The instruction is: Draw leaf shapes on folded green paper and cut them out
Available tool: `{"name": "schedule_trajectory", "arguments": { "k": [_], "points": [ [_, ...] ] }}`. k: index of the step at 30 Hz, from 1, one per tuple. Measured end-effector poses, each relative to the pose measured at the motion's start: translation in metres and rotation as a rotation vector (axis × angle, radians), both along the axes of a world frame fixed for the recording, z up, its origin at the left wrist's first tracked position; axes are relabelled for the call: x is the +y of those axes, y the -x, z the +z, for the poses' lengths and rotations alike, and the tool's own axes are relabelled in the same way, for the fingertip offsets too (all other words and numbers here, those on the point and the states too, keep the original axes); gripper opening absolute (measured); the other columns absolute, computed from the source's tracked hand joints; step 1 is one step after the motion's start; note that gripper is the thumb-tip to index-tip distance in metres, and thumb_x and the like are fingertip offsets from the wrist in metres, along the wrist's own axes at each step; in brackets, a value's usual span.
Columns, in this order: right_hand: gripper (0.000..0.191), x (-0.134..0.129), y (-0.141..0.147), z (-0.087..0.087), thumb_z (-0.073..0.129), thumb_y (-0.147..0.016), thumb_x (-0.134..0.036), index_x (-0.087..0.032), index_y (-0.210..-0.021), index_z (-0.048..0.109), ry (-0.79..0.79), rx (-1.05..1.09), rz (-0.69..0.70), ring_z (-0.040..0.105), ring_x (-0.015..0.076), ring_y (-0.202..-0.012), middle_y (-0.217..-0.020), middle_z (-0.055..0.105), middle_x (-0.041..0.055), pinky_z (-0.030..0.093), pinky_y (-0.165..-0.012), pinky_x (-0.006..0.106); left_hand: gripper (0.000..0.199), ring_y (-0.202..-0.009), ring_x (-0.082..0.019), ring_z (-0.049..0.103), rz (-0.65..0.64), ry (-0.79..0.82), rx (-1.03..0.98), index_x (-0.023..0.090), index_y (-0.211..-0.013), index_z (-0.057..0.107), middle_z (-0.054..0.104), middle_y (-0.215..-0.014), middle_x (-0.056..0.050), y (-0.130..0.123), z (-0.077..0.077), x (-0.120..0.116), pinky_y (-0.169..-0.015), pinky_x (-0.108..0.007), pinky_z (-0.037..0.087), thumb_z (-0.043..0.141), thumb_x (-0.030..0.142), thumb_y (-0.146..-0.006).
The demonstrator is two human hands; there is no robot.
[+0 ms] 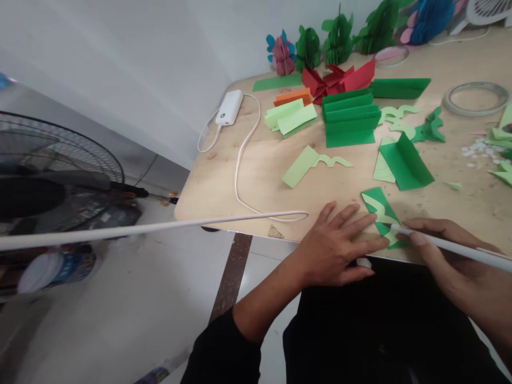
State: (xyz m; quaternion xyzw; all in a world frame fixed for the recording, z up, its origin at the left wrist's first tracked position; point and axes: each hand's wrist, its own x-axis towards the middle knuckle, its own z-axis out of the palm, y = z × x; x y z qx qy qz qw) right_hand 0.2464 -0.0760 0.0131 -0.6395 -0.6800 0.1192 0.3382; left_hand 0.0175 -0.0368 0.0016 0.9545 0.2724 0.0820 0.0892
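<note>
My left hand [340, 245] lies on the table's front edge with its fingers spread, its fingertips at a light green cut-out [375, 205]. That wavy cut-out rests on a dark green paper piece [378, 194]. A white pen [452, 245] is pinched in my right hand [452, 261], and its tip touches down at the cut-outs. Behind them sit a folded green sheet [408, 162] and a light green strip [300, 166] beside another wavy piece [332, 160].
A white cable [237, 170] runs from a white power bank [230, 108] across the table [208, 186] and over its front-left edge. Folded green [350, 130] and red papers [358, 77], tape rolls [476, 111] and paper ornaments [338, 45] stand behind. A fan [60, 176] is at left.
</note>
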Motion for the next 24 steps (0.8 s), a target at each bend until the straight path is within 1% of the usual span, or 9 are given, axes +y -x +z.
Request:
{"name": "schedule_trajectory", "arguments": {
  "k": [4,8,14,18,24],
  "points": [
    [0.03,0.003,0.0038,-0.0004,0.049,-0.092,-0.053,-0.029,-0.089,0.067,-0.045,-0.07,0.042,0.073,0.0207,-0.076,-0.083,0.077,0.0005,0.057,-0.065,0.033,0.054,-0.148,-0.035,0.027,-0.003,0.013,0.001,0.035,-0.144,0.051,0.038,-0.16,-0.004,0.0002,0.0002,0.0001,-0.117,-0.061,0.02,0.044,0.059,-0.096],
    [0.029,0.0036,0.0061,0.0,0.048,-0.093,-0.051,-0.029,-0.09,0.066,-0.073,-0.097,0.061,0.074,0.0214,-0.077,-0.082,0.077,0.0009,0.057,-0.066,0.034,0.054,-0.148,-0.035,0.028,-0.003,0.014,-0.003,0.034,-0.144,0.052,0.038,-0.16,-0.005,0.0005,0.0006,0.0003,-0.117,-0.062,0.019,0.044,0.058,-0.096],
    [0.029,0.0038,0.009,0.0008,0.049,-0.092,-0.051,-0.029,-0.09,0.067,-0.081,-0.086,0.051,0.074,0.0223,-0.078,-0.082,0.077,0.0009,0.056,-0.071,0.036,0.054,-0.147,-0.035,0.029,-0.001,0.008,-0.013,0.034,-0.144,0.051,0.039,-0.159,-0.005,0.0007,0.0001,0.0001,-0.117,-0.062,0.019,0.044,0.058,-0.096],
    [0.025,0.005,0.0099,0.002,0.051,-0.092,-0.046,-0.027,-0.09,0.068,-0.1,-0.101,0.073,0.073,0.0208,-0.078,-0.081,0.077,0.0007,0.055,-0.071,0.034,0.054,-0.148,-0.035,0.028,0.0,0.011,-0.008,0.034,-0.145,0.05,0.038,-0.16,-0.005,0.0009,-0.0002,0.0002,-0.118,-0.061,0.018,0.043,0.057,-0.097],
    [0.025,0.0044,0.0087,0.0012,0.051,-0.093,-0.043,-0.025,-0.091,0.069,-0.125,-0.138,0.087,0.072,0.0194,-0.08,-0.083,0.077,0.0016,0.053,-0.072,0.032,0.054,-0.148,-0.035,0.027,-0.001,0.013,0.001,0.035,-0.146,0.049,0.037,-0.16,-0.004,0.0013,0.0004,-0.0004,-0.118,-0.061,0.019,0.043,0.058,-0.097]
  ]
}}
